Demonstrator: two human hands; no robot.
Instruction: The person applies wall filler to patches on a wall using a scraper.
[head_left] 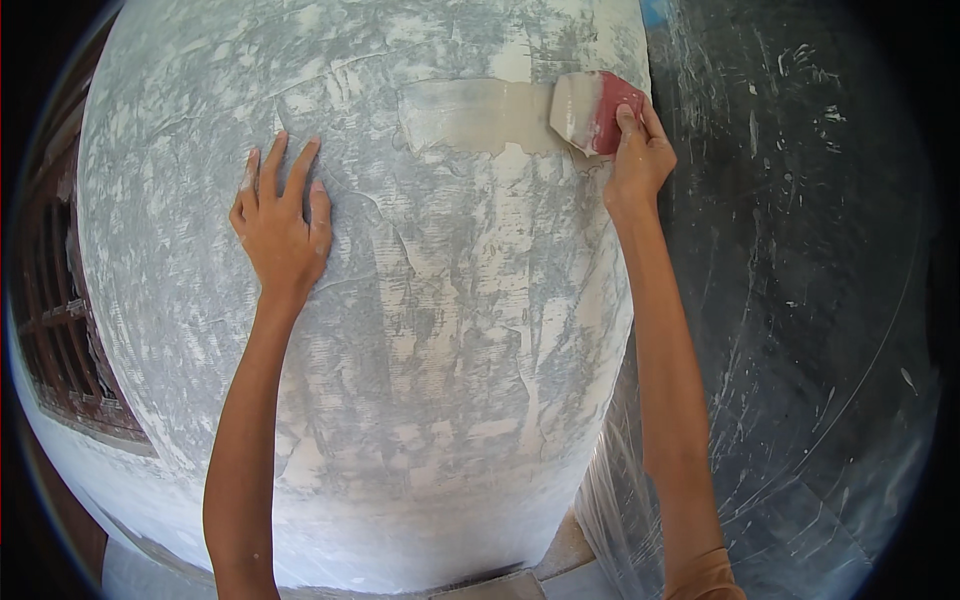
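Observation:
My right hand (pixel 642 160) grips a putty knife (pixel 612 112) with a red back and a pale, putty-smeared blade, close to the wall's right edge. The blade lies against the grey and white patchy wall (pixel 430 300). Leftward from it runs a smooth band of wet beige putty (pixel 470 115). Some putty bulges below the blade. My left hand (pixel 285 215) rests on the wall to the left of that band, its fingers spread and nothing in it.
A dark sheet (pixel 790 250) spattered with white marks covers the right side. Clear plastic film (pixel 620 510) hangs beside the wall's lower right corner. At the left stands a brown slatted frame (pixel 70 300). Floor tiles (pixel 500 588) show along the bottom.

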